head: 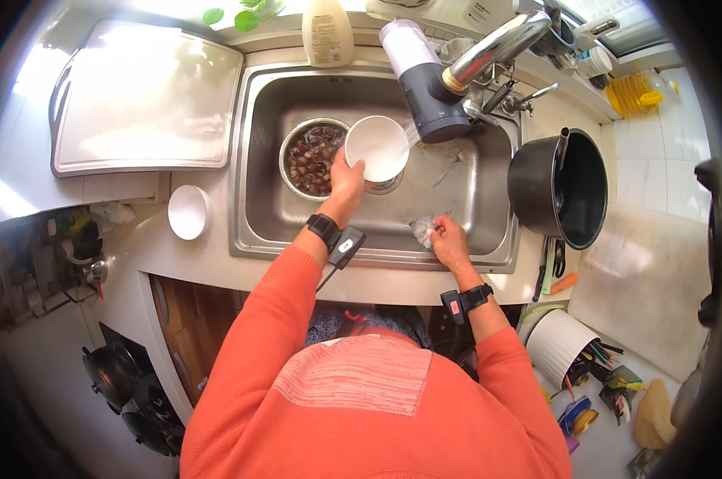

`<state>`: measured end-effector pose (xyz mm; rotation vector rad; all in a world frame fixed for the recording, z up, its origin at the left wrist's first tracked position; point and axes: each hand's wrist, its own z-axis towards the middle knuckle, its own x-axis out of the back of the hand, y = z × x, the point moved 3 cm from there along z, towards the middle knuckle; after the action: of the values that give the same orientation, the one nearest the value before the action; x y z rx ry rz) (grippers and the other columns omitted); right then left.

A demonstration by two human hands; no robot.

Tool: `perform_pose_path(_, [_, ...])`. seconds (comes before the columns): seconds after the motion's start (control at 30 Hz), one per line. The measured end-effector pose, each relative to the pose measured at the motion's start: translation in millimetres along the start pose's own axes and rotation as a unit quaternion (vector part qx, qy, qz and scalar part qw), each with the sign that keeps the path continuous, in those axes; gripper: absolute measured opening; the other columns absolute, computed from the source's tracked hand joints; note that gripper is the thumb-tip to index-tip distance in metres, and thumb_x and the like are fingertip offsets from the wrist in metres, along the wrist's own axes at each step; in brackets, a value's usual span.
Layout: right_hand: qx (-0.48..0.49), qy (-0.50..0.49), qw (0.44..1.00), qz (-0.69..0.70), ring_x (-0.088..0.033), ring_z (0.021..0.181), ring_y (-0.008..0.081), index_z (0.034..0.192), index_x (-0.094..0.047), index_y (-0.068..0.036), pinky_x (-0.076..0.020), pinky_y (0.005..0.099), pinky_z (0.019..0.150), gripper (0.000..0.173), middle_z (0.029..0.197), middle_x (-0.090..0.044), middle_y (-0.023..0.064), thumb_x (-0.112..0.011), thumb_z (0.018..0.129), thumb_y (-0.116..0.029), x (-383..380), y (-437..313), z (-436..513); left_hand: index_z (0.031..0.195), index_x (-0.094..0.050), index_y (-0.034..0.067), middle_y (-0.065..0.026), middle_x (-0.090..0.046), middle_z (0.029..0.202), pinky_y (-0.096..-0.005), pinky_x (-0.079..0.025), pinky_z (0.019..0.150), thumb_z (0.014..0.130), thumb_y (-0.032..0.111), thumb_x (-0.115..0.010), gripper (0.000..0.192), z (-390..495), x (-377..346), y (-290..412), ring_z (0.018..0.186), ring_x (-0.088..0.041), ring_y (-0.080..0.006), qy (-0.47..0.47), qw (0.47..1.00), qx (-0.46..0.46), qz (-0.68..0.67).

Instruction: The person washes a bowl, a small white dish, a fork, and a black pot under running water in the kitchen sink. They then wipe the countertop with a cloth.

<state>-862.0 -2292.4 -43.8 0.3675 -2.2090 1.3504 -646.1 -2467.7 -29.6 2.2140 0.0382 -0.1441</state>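
Note:
My left hand grips a white bowl by its near left rim, the thumb over the edge. The bowl is tilted beside a stream of water that falls from the faucet's filter attachment. Just left of it, partly covered by the bowl and hand, a round steel basin holds brown shells, apparently snails, in water. Near the front right of the sink, my right hand pinches a crumpled greyish translucent pad; its material is unclear. A fork lies on the sink floor.
Left of the sink are a second white bowl and a large cutting board. A black pot stands on the right, with knives in front. Behind the sink are a bottle and the chrome faucet.

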Motion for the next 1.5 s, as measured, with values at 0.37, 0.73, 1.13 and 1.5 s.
perform_pose_path(0.37, [0.034,0.048,0.997,-0.043,-0.061,0.067,0.0254,0.099,-0.065,0.001,-0.0506,0.0372,0.068,0.021,0.075,-0.063,0.0123,-0.069,0.079,-0.006,-8,2,-4,0.143,-0.032,-0.002,-0.0220,-0.047,0.137,-0.0478,-0.064,0.085,0.092,-0.001,-0.040,0.052,-16,0,-17,0.111,-0.061,-0.0416,-0.096,0.978,0.171,-0.068])
perform_pose_path(0.73, [0.062,0.119,0.989,-0.067,-0.060,0.069,0.0292,0.098,-0.065,0.001,-0.0503,0.0407,0.069,0.019,0.077,-0.062,0.0138,-0.067,0.081,-0.006,-5,-14,-8,0.120,-0.049,-0.001,-0.0239,-0.057,0.116,-0.0498,-0.053,0.085,0.078,-0.009,-0.056,0.044,-25,23,16,0.103,-0.060,-0.0436,0.001,0.760,-0.379,0.528])
perform_pose_path(1.13, [0.066,0.160,0.982,-0.073,-0.059,0.067,0.0231,0.098,-0.066,0.001,-0.0500,0.0369,0.066,0.017,0.077,-0.063,0.0112,-0.070,0.083,-0.007,-6,-1,-6,0.127,-0.055,-0.004,-0.0203,-0.059,0.124,-0.0374,-0.052,0.095,0.077,0.002,-0.060,0.051,-48,56,39,0.112,-0.060,-0.0327,0.009,0.641,-0.573,0.511])
perform_pose_path(1.5, [0.047,0.157,0.985,-0.055,-0.055,0.064,0.0173,0.100,-0.065,0.003,-0.0474,0.0325,0.063,0.019,0.074,-0.060,0.0067,-0.068,0.086,-0.008,-6,7,-2,0.128,-0.055,-0.005,-0.0224,-0.057,0.127,-0.0420,-0.050,0.102,0.081,0.010,-0.060,0.050,-109,80,85,0.115,-0.059,-0.0377,-0.001,0.594,-0.672,0.442])
